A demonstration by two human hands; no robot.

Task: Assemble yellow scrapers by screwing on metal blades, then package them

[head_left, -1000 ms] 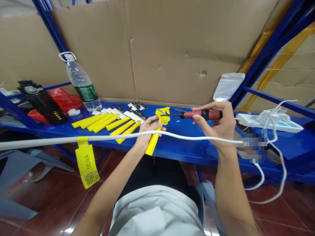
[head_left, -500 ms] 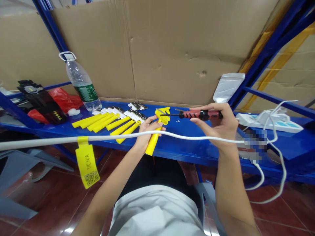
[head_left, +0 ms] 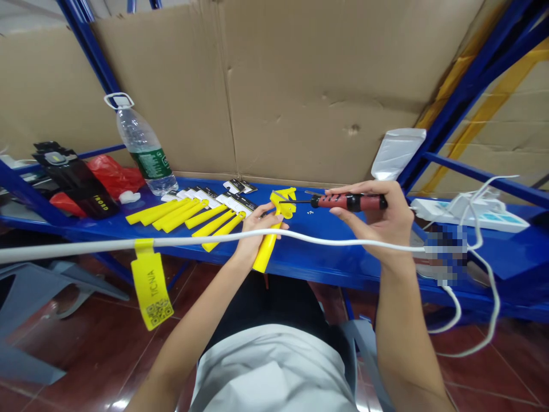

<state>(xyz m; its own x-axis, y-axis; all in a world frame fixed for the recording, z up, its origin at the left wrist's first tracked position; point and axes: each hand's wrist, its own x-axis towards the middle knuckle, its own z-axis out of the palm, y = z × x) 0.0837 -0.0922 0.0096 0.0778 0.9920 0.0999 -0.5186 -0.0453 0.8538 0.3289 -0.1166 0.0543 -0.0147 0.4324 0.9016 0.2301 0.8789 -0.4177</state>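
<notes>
My left hand point(head_left: 256, 230) is closed round a yellow plastic tool point(head_left: 266, 250) with a long flat handle and a wider head. In my right hand point(head_left: 381, 214) is a red and black screwdriver point(head_left: 343, 201), held level with fingers and thumb along its grip. The screwdriver's dark shaft points left, and its tip meets the head of the yellow tool; the exact contact point is too small to make out. Tiny pale screw-like bits point(head_left: 310, 212) lie on the blue shelf just under the shaft. Left of my left hand, several more yellow-handled tools point(head_left: 180, 214) lie in a row with black-and-white cards point(head_left: 234, 201).
A white cable point(head_left: 326, 240) crosses in front of my wrists, with a yellow tag point(head_left: 151, 289) hanging from it. Behind the row stands a water bottle point(head_left: 148, 151). A black flask point(head_left: 75, 180) and red plastic bag point(head_left: 112, 171) are left, a white power strip point(head_left: 484, 214) right.
The screwdriver's grip has turned a little about its own length, with its tip staying at the yellow tool's head. My left hand and the yellow tool have hardly moved.
</notes>
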